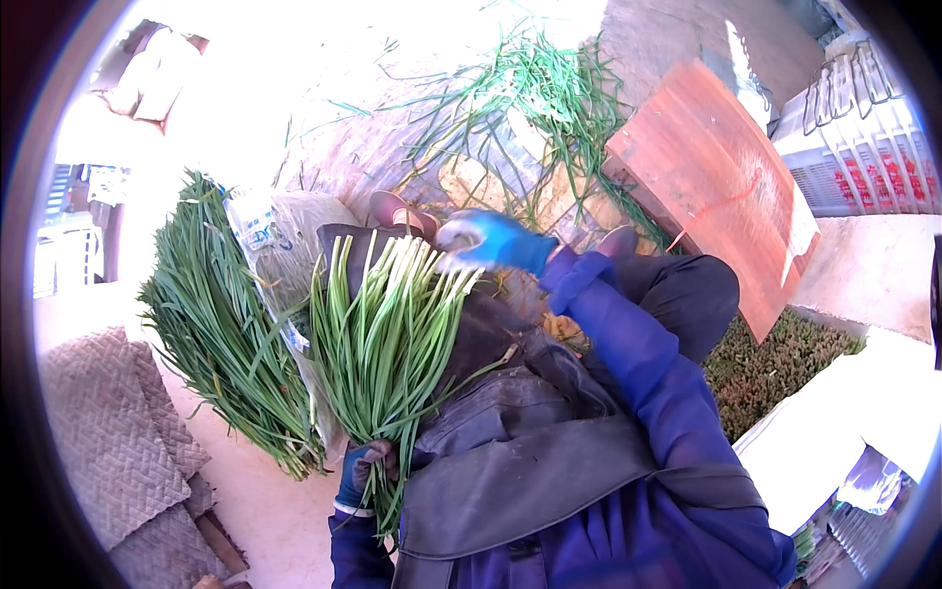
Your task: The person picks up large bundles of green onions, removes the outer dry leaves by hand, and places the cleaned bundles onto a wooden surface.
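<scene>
A bunch of garlic chives (388, 334) lies across my lap, pale cut ends pointing away from me and green leaves toward me. My left hand (368, 466), in a dark blue and grey glove, is closed round the leafy end. Just past the pale ends is my right hand (491, 242), in a bright blue glove with greyish fingers. Its fingers are slightly blurred, loosely curved and apart, and nothing shows between them. To the left of the held bunch, a larger heap of chives (221, 324) rests against a clear plastic bag (285, 236).
Loose green leaves (549, 98) are strewn on the floor ahead. A reddish wooden board (706, 187) leans at the right, before a white plastic crate (854, 147). Woven mats (108, 432) lie at the lower left. A dark apron (530, 471) covers my lap.
</scene>
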The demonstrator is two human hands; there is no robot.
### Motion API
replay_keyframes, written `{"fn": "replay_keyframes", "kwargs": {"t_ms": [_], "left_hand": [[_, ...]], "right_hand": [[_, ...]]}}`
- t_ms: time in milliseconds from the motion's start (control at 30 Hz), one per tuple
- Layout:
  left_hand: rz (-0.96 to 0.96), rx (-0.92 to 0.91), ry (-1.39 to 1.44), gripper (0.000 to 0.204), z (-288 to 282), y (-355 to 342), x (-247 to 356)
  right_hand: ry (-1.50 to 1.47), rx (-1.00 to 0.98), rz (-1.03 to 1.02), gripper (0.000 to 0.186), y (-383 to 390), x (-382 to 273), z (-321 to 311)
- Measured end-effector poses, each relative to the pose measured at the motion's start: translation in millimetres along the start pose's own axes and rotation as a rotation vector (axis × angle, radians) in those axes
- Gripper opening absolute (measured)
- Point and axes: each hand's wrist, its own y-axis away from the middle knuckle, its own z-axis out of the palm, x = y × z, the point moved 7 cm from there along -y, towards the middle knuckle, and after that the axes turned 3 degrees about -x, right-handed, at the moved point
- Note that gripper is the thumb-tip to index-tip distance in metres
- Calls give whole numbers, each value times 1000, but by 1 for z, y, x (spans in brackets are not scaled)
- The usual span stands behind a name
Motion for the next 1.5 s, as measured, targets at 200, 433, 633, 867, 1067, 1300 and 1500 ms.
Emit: {"fn": "replay_keyframes", "kwargs": {"t_ms": [200,433,633,867,1067,1300,1500], "left_hand": [[-70,-160,97,20,5,-4,-8],[-88,-56,155,30,13,-9,-6],[-82,-251,255,38,3,-13,-13],[-103,-156,211,39,7,-16,-6],[-108,-111,168,40,18,-21,6],[-112,-88,147,41,15,-23,7],[-98,8,129,41,20,-16,6]], "right_hand": [[316,-383,332,57,-2,-4,48],[435,82,-113,27,32,-13,46],[547,203,174,24,32,41,18],[564,225,-192,41,-6,-12,-3],[345,242,-386,21,-33,-50,47],[-873,359,-109,19,7,30,-31],[-986,206,327,23,46,18,11]]}}
